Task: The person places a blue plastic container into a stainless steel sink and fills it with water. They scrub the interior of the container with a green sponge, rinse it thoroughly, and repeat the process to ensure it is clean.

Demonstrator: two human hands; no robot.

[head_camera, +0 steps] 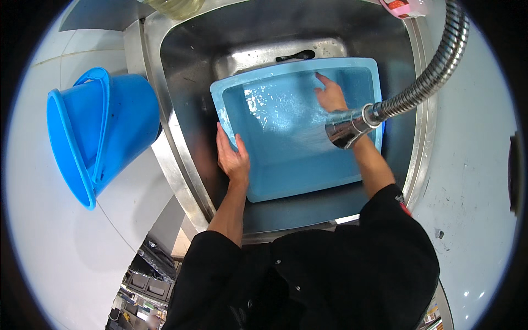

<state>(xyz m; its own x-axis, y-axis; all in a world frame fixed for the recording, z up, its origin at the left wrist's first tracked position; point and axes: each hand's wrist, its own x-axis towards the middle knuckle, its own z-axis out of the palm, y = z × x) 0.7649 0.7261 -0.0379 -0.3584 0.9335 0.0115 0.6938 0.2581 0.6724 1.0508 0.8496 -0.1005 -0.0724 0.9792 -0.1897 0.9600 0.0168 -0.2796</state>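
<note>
A light blue plastic tub (305, 187) lies tilted in a metal sink (185, 103), and its inside looks wet. My left hand (234, 159) grips the tub's left rim, thumb on the inner side and fingers outside. Inside the tub, towards its far right, is my right hand (330, 95), fingers apart; nothing shows in it. The metal spray head (346, 130) of a flexible hose hangs over my right wrist and hides part of it. What looks like spray comes from it to the left. Beyond the tub's far rim, a small black utensil (295, 55) rests in the sink.
A blue plastic bucket (123, 119) lies on its side on the white surface left of the sink. The ribbed metal hose (429, 78) arches in from the upper right. A clear container (177, 6) with yellowish liquid and a pink container (402, 8) stand by the far rim.
</note>
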